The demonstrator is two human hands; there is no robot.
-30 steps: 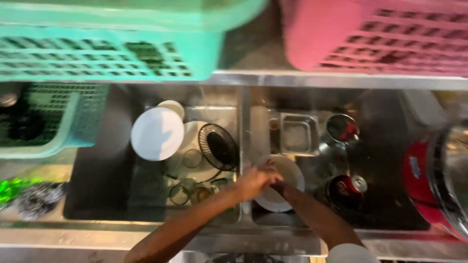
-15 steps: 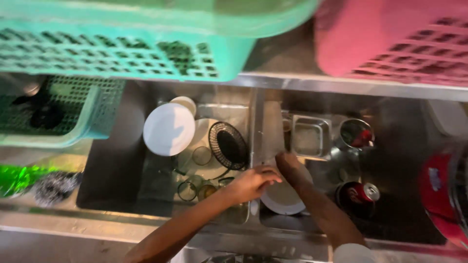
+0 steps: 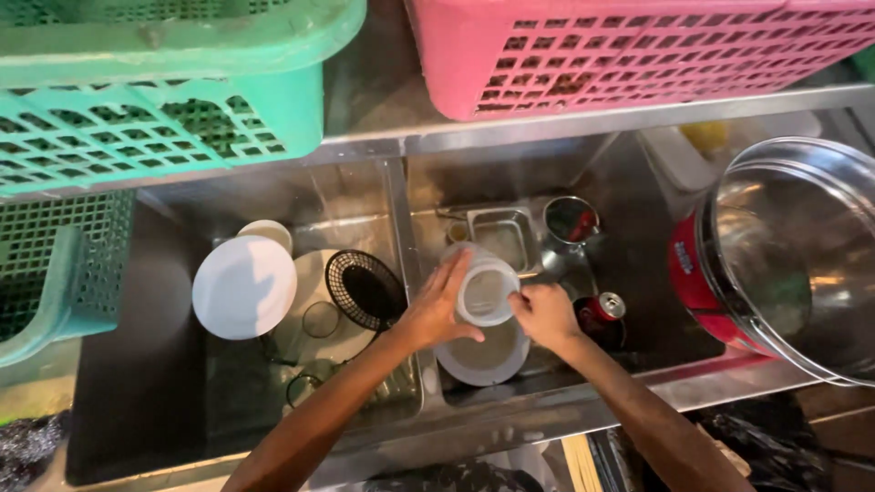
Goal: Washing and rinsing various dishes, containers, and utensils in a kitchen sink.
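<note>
From the head camera, both bare forearms reached up from the near edge of a steel double sink and met over the divider between its two basins. The left hand was spread flat with fingers extended, pressed against the left side of a small clear plastic bowl, supporting it rather than closing round it. The right hand was curled at the bowl's right rim, fingers bent on its edge, so the bowl was held between the two hands, tilted with its mouth towards the camera. It hung just above a white plate lying at the near-left of the right basin. Beside the right hand sat a red drink can, and towards the far edge of that basin a square steel tray and a steel cup. In the left basin lay a round white lid, a black mesh strainer and several glass rims under water. A green basket and a pink basket stood on the shelf along the far edge; a large steel pot with a red base stood at the right. Compared with half a second earlier, the hands had lifted off the plate and brought the bowl up between them, and the view had shifted to the right, showing more of the pot.
</note>
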